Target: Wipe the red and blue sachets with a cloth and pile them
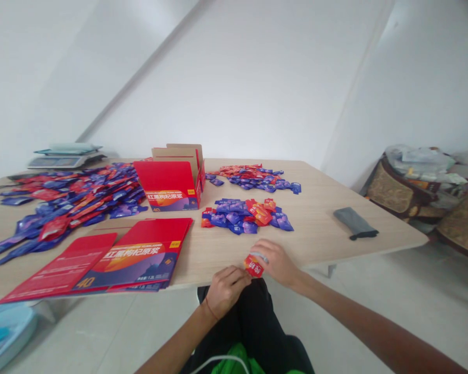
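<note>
At the table's front edge my left hand (226,288) is closed, pinching the lower left corner of a red and orange sachet (253,266) with white print. My right hand (276,261) is closed at the sachet's upper right side. A slim grey-white object (261,256) shows under its fingers, too small to name. Just beyond my hands lies a small pile of purple sachets (234,214) with some orange-red sachets (260,212) among them.
Left of me lie flat red cartons (140,254). Behind them stands an open red box (167,182) beside a large sachet heap (86,195). More sachets (253,176) lie farther back. A scale (64,158) stands back left, a grey pouch (354,222) right, a blue basin (11,332) below.
</note>
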Action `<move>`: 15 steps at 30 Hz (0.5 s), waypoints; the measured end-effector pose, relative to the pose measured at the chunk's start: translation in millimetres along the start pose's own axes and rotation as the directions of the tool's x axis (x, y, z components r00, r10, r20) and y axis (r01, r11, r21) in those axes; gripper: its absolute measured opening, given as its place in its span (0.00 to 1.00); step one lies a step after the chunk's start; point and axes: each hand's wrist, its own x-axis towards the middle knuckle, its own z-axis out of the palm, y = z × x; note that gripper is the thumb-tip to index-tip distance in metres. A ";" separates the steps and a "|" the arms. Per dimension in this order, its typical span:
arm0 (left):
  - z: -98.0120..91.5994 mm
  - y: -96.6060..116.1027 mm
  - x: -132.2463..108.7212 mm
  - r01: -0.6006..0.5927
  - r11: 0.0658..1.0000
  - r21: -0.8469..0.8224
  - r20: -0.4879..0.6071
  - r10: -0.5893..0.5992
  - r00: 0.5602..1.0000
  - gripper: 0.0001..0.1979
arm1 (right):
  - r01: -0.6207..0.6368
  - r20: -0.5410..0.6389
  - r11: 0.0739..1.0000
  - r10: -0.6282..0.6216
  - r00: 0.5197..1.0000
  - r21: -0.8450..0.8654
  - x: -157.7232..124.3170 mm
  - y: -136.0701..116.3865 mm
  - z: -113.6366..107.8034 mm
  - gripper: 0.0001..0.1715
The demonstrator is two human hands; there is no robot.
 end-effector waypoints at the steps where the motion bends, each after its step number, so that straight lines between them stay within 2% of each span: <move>1: -0.4 0.5 0.1 0.002 1.000 0.006 0.005 -0.002 1.000 0.07 | 0.042 0.047 0.999 -0.043 0.998 0.009 -2.7 -7.5 8.2 0.13; 3: -1.3 1.5 0.1 0.005 1.000 0.010 0.020 -0.006 1.000 0.08 | 0.077 0.137 0.997 -0.078 0.987 0.010 -5.0 -11.5 20.4 0.12; 5: -1.8 1.8 0.2 0.010 1.000 0.004 0.028 -0.011 1.000 0.09 | 0.027 0.153 0.999 -0.023 0.988 -0.026 -2.0 1.3 22.5 0.12; 9: -0.5 0.2 0.1 0.017 1.000 -0.012 0.013 -0.017 1.000 0.08 | -0.186 0.028 0.976 0.190 0.981 -0.117 9.2 46.5 4.4 0.12; 12: 0.5 -0.1 0.2 0.025 0.999 -0.019 0.020 -0.025 0.999 0.08 | -0.230 -0.062 0.969 0.226 0.972 -0.086 9.8 63.2 -10.5 0.12; 15: -4.8 3.6 4.9 0.059 0.998 -0.007 0.055 -0.059 0.997 0.07 | -0.251 -0.246 0.966 0.231 0.941 -0.054 2.4 70.5 -26.5 0.13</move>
